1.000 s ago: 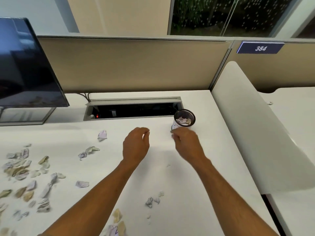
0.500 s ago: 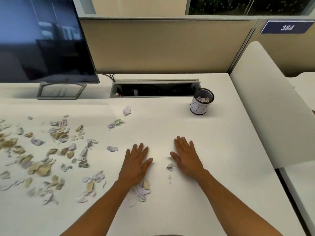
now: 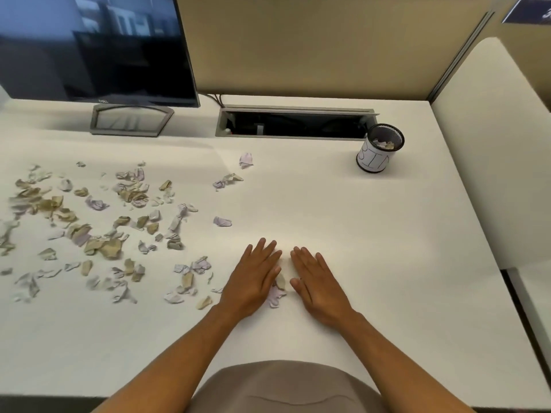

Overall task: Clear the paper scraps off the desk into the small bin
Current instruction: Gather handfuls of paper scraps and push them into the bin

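Several crumpled paper scraps (image 3: 98, 231), beige, white and lilac, litter the left half of the white desk (image 3: 372, 239). The small bin (image 3: 378, 149), a black mesh cup with a white label, stands at the back right with scraps inside. My left hand (image 3: 253, 278) and my right hand (image 3: 317, 281) lie flat on the desk side by side, fingers extended. A small clump of scraps (image 3: 277, 289) sits between them, touching the left hand's edge. Neither hand grips anything.
A dark monitor (image 3: 95, 49) on a grey stand (image 3: 131, 119) is at the back left. An open cable tray (image 3: 293, 123) runs along the back, beside the bin. A beige partition wall (image 3: 313, 46) and a white side divider (image 3: 492, 150) border the desk.
Both hands pulled back from the bin to the near middle of the desk, laid flat, then slid closer together around a clump of scraps. The view tilted down.
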`<action>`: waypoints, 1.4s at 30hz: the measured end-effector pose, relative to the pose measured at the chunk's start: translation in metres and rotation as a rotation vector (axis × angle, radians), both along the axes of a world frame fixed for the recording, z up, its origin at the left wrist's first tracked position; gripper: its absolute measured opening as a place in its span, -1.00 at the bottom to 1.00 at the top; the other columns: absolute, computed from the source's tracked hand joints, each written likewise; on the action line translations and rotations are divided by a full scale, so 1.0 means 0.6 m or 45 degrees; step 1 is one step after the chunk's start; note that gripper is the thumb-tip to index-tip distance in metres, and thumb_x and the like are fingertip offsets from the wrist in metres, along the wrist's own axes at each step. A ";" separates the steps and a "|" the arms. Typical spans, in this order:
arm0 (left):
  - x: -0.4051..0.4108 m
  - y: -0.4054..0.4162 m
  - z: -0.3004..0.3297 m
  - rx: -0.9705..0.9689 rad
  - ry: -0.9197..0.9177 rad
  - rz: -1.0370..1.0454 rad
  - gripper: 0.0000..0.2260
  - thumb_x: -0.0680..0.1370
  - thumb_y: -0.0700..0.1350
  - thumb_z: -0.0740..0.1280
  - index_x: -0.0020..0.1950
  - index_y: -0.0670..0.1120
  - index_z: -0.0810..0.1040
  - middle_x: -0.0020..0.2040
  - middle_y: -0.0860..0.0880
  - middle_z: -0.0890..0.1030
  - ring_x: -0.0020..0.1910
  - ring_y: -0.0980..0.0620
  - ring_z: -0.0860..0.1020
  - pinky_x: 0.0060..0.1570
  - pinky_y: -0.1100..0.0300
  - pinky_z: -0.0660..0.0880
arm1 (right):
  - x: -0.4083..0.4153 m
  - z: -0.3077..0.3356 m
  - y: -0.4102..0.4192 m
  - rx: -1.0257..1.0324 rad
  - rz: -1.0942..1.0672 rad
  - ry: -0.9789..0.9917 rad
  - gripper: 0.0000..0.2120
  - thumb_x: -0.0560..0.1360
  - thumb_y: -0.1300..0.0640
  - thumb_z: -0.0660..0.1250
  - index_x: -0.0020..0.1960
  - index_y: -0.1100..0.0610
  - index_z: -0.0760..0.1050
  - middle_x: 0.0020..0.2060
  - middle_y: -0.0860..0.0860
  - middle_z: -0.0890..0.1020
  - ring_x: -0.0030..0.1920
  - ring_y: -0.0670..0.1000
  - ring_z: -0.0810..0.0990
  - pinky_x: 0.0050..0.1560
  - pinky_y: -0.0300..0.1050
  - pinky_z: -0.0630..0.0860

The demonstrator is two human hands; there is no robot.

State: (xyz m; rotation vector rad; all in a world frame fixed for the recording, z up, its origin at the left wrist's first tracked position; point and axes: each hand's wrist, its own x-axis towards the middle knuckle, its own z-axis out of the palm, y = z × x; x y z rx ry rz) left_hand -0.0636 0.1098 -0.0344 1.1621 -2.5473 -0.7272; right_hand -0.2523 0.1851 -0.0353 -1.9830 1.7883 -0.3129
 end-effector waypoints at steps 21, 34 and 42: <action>0.136 0.021 -0.019 0.141 0.014 0.494 -0.32 0.56 0.31 -0.26 0.56 -0.01 0.12 0.57 0.07 -0.02 0.56 0.09 -0.15 0.52 0.10 -0.21 | 0.163 -0.016 -0.046 -0.015 -0.065 0.116 -0.23 0.54 -0.36 -0.22 0.57 0.11 -0.07 0.55 -0.06 -0.07 0.54 -0.10 -0.19 0.52 0.04 -0.22; 0.225 -0.160 -0.025 0.053 -0.108 0.641 -0.34 0.56 0.30 -0.01 0.57 -0.03 0.10 0.58 -0.11 0.06 0.56 -0.10 -0.05 0.51 -0.08 -0.07 | 0.146 -0.017 -0.078 -0.018 -0.090 0.107 -0.31 0.55 -0.32 -0.21 0.57 0.04 -0.05 0.55 -0.08 0.01 0.54 -0.12 -0.14 0.53 0.02 -0.22; 0.190 -0.092 -0.029 0.045 -0.155 0.000 -0.27 0.54 0.37 -0.23 0.54 -0.03 0.20 0.57 -0.02 0.10 0.56 0.05 -0.06 0.52 0.00 -0.16 | 0.151 -0.011 -0.060 0.017 0.140 0.185 -0.34 0.58 -0.27 -0.18 0.57 0.07 -0.06 0.56 -0.05 -0.02 0.53 -0.14 -0.19 0.51 -0.01 -0.26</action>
